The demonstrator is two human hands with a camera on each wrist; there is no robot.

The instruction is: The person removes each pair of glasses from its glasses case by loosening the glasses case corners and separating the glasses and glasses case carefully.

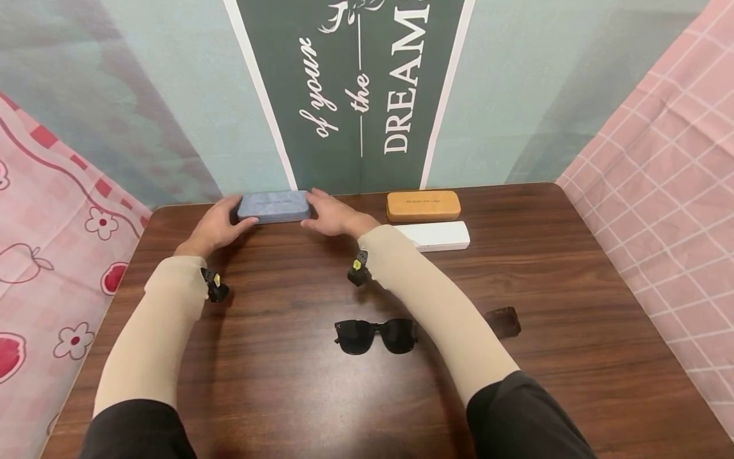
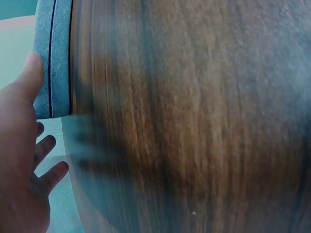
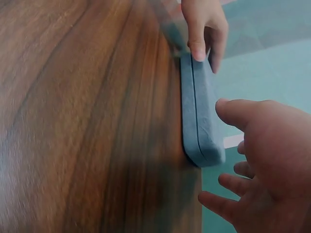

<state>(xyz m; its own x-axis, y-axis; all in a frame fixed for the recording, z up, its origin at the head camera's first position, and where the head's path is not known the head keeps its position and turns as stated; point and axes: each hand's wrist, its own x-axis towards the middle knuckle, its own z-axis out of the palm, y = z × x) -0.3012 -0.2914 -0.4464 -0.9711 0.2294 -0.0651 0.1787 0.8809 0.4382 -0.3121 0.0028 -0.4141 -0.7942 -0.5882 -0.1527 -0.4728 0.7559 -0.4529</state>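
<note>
A blue glasses case point(image 1: 274, 207) lies closed on the table at the back left. My left hand point(image 1: 213, 227) is at its left end; the thumb touches the front edge, and the other fingers that show are spread loosely past the end in the left wrist view. At the opposite end is my right hand point(image 1: 335, 215). In the right wrist view, its fingers point(image 3: 221, 204) are spread, and a gap shows between the thumb and the case point(image 3: 194, 116). Part of the left index finger is hidden.
A yellow glasses case point(image 1: 423, 206) stands at the back, right of centre, with a white box point(image 1: 438, 236) in front, partly behind my right arm. Black sunglasses point(image 1: 375, 336) lie nearer me. A dark brown object point(image 1: 503, 322) is half hidden by the right sleeve. Cloth-covered walls border the table.
</note>
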